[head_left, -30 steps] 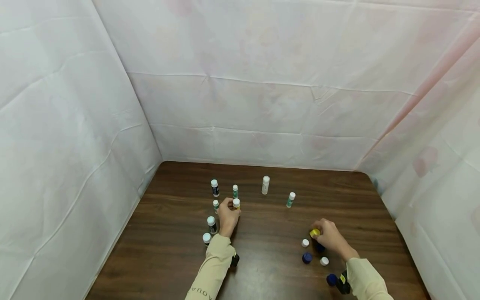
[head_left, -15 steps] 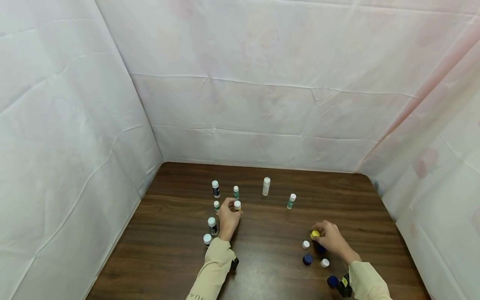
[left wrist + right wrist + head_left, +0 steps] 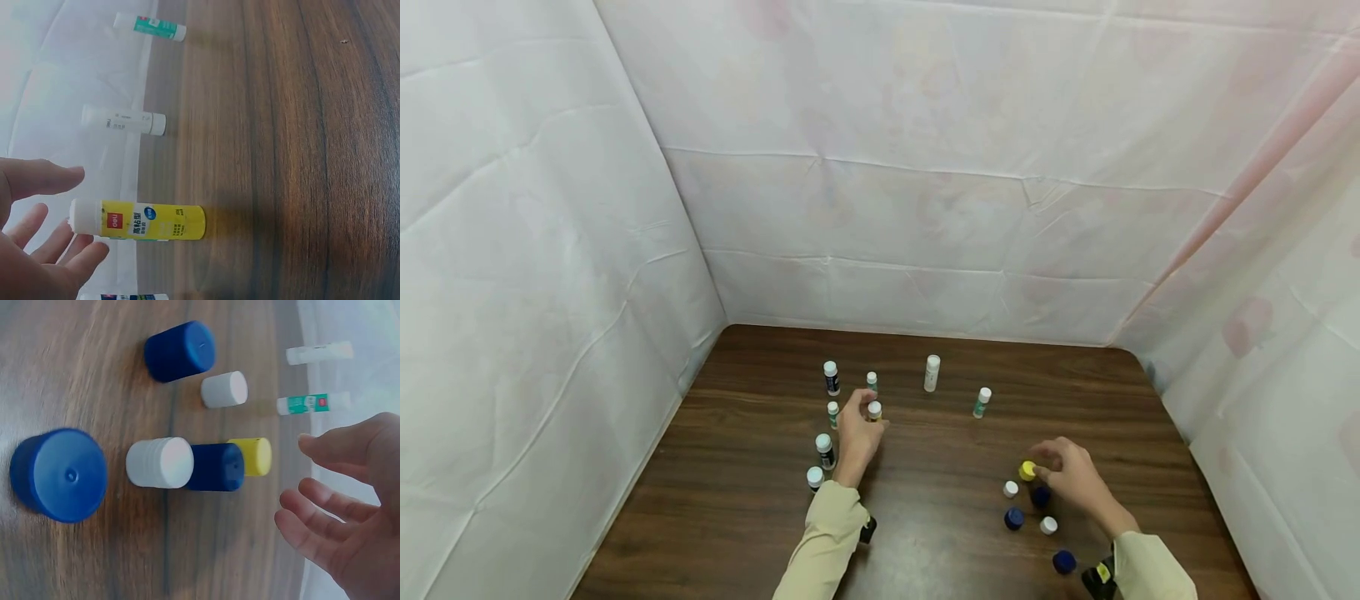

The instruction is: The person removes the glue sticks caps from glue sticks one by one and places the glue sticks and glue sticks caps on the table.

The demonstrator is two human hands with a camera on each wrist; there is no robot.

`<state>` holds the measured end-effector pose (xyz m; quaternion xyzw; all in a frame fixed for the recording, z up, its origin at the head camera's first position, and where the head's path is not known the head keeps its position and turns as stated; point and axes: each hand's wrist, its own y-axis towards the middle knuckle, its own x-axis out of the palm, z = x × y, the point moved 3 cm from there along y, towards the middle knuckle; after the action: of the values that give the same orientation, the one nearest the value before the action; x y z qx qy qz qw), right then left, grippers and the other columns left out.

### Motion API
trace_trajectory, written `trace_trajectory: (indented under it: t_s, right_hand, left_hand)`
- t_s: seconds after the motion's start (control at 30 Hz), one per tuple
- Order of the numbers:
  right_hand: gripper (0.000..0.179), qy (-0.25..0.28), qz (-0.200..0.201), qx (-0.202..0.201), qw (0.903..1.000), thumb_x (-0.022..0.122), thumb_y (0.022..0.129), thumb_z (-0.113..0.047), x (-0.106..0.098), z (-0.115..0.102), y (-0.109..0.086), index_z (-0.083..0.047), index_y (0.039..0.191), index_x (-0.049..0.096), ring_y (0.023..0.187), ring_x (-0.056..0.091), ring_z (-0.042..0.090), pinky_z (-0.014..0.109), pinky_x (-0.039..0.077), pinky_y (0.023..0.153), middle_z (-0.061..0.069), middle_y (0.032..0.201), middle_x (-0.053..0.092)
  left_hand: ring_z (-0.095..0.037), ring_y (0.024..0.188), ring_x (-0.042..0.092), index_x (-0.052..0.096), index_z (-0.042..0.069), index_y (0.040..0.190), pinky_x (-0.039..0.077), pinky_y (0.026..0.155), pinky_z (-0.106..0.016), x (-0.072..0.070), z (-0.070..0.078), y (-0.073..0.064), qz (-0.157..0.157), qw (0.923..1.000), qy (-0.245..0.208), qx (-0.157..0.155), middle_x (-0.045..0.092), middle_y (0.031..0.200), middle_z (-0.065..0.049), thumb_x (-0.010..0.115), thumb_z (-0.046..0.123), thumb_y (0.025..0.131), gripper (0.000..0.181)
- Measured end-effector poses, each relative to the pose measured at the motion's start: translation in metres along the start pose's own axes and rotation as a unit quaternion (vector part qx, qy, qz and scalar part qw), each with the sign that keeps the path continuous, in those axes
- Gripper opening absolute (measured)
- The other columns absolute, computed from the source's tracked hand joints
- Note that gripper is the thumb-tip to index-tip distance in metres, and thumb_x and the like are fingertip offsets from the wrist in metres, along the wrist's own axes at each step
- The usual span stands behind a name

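A yellow glue stick (image 3: 156,220) with a white cap stands upright on the table, printed with a red label patch. My left hand (image 3: 857,437) surrounds its capped top, thumb and fingers spread apart, with a gap showing between thumb and cap in the left wrist view. Over on the right, a yellow cap (image 3: 255,456) rests on the table behind a dark blue cap (image 3: 215,467). My right hand (image 3: 1075,479) is just past the yellow cap, its thumb parted from the relaxed fingers and nothing between them.
Several glue sticks stand left of and behind my left hand, including a black-labelled one (image 3: 825,451). A white glue stick (image 3: 932,373) and a green one (image 3: 982,402) stand farther back. White cap (image 3: 1048,525) and blue cap (image 3: 1064,562) lie near my right wrist. White cloth (image 3: 925,217) surrounds the table.
My right hand has let go of the yellow cap and drawn slightly right, leaving the cap on the table. My left hand's fingers have spread a little around the yellow glue stick.
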<state>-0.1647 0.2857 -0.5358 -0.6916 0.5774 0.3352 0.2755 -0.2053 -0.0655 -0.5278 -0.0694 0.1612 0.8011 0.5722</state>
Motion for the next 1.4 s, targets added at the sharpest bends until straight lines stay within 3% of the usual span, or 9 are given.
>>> trace_trajectory:
  t_s: [0.17, 0.3, 0.5, 0.7, 0.87, 1.2, 1.4]
  right_hand:
    - [0.024, 0.005, 0.033, -0.015, 0.9993, 0.072, 0.081, -0.004, -0.008, -0.008, -0.009, -0.005, 0.104, 0.068, 0.074, 0.053, 0.015, 0.027, 0.045, 0.056, 0.012, 0.097, 0.060]
    - [0.026, 0.004, 0.049, -0.023, 0.9985, 0.072, 0.080, -0.003, -0.014, -0.012, -0.013, -0.005, 0.105, 0.067, 0.074, 0.054, 0.015, 0.027, 0.046, 0.057, 0.011, 0.097, 0.061]
    - [0.027, 0.005, 0.072, -0.041, 0.9966, 0.073, 0.079, -0.003, -0.021, -0.016, -0.014, -0.007, 0.105, 0.067, 0.073, 0.056, 0.015, 0.026, 0.047, 0.057, 0.008, 0.096, 0.061]
    - [0.029, 0.010, 0.097, -0.077, 0.9922, 0.074, 0.077, 0.000, -0.028, -0.025, -0.012, -0.004, 0.106, 0.067, 0.072, 0.061, 0.018, 0.026, 0.050, 0.057, 0.011, 0.097, 0.061]
    - [0.031, 0.003, 0.106, -0.077, 0.9914, 0.075, 0.077, -0.001, -0.033, -0.032, -0.008, -0.006, 0.107, 0.067, 0.075, 0.061, 0.018, 0.028, 0.051, 0.061, 0.009, 0.100, 0.060]
    - [0.034, -0.013, 0.124, -0.110, 0.9861, 0.076, 0.076, -0.002, -0.037, -0.047, 0.004, -0.005, 0.108, 0.066, 0.073, 0.062, 0.020, 0.040, 0.053, 0.064, 0.010, 0.099, 0.061]
    - [0.034, -0.016, 0.132, -0.122, 0.9836, 0.077, 0.075, 0.000, -0.037, -0.054, 0.011, -0.004, 0.108, 0.066, 0.074, 0.063, 0.022, 0.042, 0.054, 0.064, 0.010, 0.099, 0.060]
  left_hand:
    - [-0.032, 0.088, 0.061, 0.064, 0.007, 0.102, 0.050, 0.076, -0.045, -0.001, 0.005, -0.001, 0.010, 0.9997, 0.007, 0.023, 0.065, 0.101, -0.012, 0.076, -0.015, 0.060, 0.049]
    - [-0.032, 0.093, 0.062, 0.065, 0.009, 0.103, 0.051, 0.079, -0.046, 0.000, 0.013, -0.002, 0.009, 0.9991, 0.003, 0.042, 0.065, 0.102, -0.010, 0.077, -0.012, 0.062, 0.047]
    - [-0.031, 0.110, 0.058, 0.065, 0.011, 0.105, 0.049, 0.091, -0.040, 0.008, 0.018, -0.004, -0.023, 0.9981, -0.036, 0.046, 0.063, 0.111, -0.008, 0.077, -0.009, 0.066, 0.045]
    - [-0.029, 0.110, 0.056, 0.063, 0.006, 0.105, 0.049, 0.091, -0.044, 0.018, 0.022, -0.006, -0.048, 0.9926, -0.094, 0.060, 0.062, 0.111, -0.013, 0.075, -0.012, 0.068, 0.043]
    - [-0.031, 0.107, 0.058, 0.063, 0.004, 0.104, 0.051, 0.086, -0.045, 0.030, 0.022, -0.009, -0.068, 0.9884, -0.109, 0.081, 0.062, 0.109, -0.016, 0.075, -0.010, 0.069, 0.039]
    - [-0.034, 0.102, 0.060, 0.063, 0.001, 0.104, 0.052, 0.083, -0.045, 0.053, 0.021, -0.012, -0.090, 0.9856, -0.130, 0.060, 0.063, 0.107, -0.019, 0.074, -0.011, 0.070, 0.038]
    - [-0.039, 0.100, 0.061, 0.063, -0.004, 0.102, 0.054, 0.080, -0.041, 0.055, 0.038, -0.017, -0.094, 0.9841, -0.136, 0.065, 0.064, 0.104, -0.022, 0.073, -0.012, 0.070, 0.035]
